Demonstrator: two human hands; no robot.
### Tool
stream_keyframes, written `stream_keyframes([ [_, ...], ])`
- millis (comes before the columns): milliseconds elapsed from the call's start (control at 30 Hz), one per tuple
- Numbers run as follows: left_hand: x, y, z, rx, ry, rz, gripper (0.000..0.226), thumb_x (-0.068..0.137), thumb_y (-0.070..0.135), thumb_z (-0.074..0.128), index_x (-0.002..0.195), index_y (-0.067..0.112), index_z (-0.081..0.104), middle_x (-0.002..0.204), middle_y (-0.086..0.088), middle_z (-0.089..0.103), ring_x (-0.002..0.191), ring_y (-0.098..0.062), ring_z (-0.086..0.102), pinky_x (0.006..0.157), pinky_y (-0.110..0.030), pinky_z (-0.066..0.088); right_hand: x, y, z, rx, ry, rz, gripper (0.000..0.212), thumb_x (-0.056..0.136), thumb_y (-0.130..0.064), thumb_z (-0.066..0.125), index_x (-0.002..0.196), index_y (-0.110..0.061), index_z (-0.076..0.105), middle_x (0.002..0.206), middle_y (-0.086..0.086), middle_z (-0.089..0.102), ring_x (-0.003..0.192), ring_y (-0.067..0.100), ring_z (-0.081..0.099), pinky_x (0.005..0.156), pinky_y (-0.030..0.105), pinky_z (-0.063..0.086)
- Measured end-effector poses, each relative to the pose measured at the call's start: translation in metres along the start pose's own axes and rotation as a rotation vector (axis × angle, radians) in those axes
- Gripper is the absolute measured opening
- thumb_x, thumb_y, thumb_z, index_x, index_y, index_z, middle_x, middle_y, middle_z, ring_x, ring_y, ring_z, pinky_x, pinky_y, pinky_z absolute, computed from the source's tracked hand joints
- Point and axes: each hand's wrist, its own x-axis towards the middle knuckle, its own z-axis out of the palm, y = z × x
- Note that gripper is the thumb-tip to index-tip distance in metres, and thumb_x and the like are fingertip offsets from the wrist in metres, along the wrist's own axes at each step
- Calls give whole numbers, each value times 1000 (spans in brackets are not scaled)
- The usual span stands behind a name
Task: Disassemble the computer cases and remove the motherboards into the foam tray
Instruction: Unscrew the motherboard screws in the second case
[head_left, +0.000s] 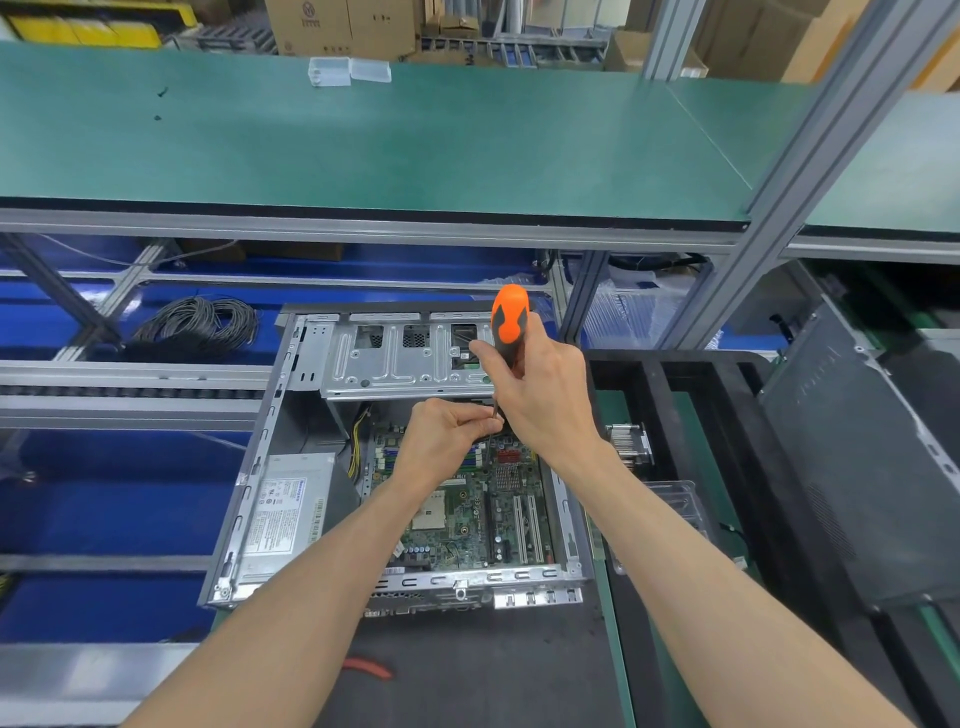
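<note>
An open grey computer case (270, 467) lies flat in front of me, its green motherboard (483, 514) still inside beside a silver power supply (285, 509). My right hand (540, 395) grips an orange and black screwdriver (509, 317), held upright over the board's far edge. My left hand (447, 441) pinches the screwdriver's shaft near its tip. The tip itself is hidden behind my fingers. A black foam tray (670, 384) stands to the right of the case.
A raised drive cage (395, 358) stands at the case's far end. A heatsink (628, 441) and a clear plastic box (680, 504) lie in the tray area. A grey case panel (857, 467) leans at right. Coiled cable (197, 325) lies at left, red-handled pliers (369, 667) near me.
</note>
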Motion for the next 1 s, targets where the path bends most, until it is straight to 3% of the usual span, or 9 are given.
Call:
stream_keyframes([
  [167,-1,1,0,4,-8,3,14,86,23,77,99,18,81,98,8,77,92,3,70,92,-27,54,1,0,-1,-2,3,9,31,95,-32,67,86,-19,40,56,-9,44,43,6,37,50,14,25],
  [433,1,-1,1,19,-10,14,14,87,22,76,100,17,81,100,6,77,94,1,70,94,-30,54,1,-1,-1,-2,-4,16,32,94,-35,68,89,-7,51,61,2,56,49,21,49,52,34,43],
  [600,3,-2,1,34,-9,45,16,88,22,75,102,17,80,102,5,77,95,2,69,93,-28,54,0,-2,0,-3,32,12,32,93,-33,70,85,-15,45,58,-6,47,46,16,40,52,26,31],
  [867,4,-3,2,35,-11,33,16,87,23,76,101,17,81,102,5,77,94,1,70,93,-29,54,2,-1,-2,7,40,24,31,94,-33,68,86,-8,50,56,-3,49,45,18,40,54,26,28],
  [1000,5,-3,1,27,-11,30,18,87,23,76,103,16,80,103,3,77,96,-1,70,94,-31,54,2,-3,-1,-2,37,21,29,94,-31,68,86,-13,46,56,-7,45,44,7,35,53,23,24],
])
